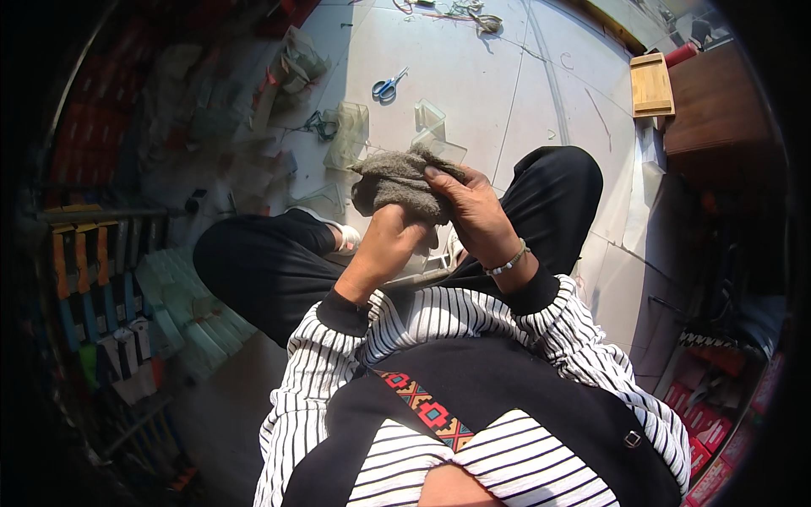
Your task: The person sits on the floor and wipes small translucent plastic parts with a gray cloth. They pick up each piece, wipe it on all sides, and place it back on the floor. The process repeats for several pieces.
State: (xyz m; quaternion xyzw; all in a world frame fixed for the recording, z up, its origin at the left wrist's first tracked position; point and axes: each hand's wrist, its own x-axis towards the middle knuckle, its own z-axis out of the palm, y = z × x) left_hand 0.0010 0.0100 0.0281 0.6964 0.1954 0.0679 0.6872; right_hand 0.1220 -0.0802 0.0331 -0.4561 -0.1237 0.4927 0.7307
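Observation:
A crumpled grey-brown cloth (pixel 397 179) is bunched up between my two hands, above the floor in front of my lap. My left hand (pixel 393 239) is closed at its lower side, fingers curled under the folds. At the cloth's right end, my right hand (pixel 475 211) pinches it with thumb and fingers. Whether anything is wrapped inside the cloth cannot be seen. Just beyond lie clear plastic boxes (pixel 349 135) and another clear plastic piece (pixel 430 122). Farther off, blue-handled scissors (pixel 388 87) lie on the tiles.
Stacked clear plastic pieces (pixel 198 308) lie at my left, beside a rack of hanging packaged goods (pixel 93 279). A plastic bag (pixel 297 63) sits at the far left. To the right are a small wooden stool (pixel 651 86), a brown cabinet (pixel 714 110) and red boxes (pixel 701 422).

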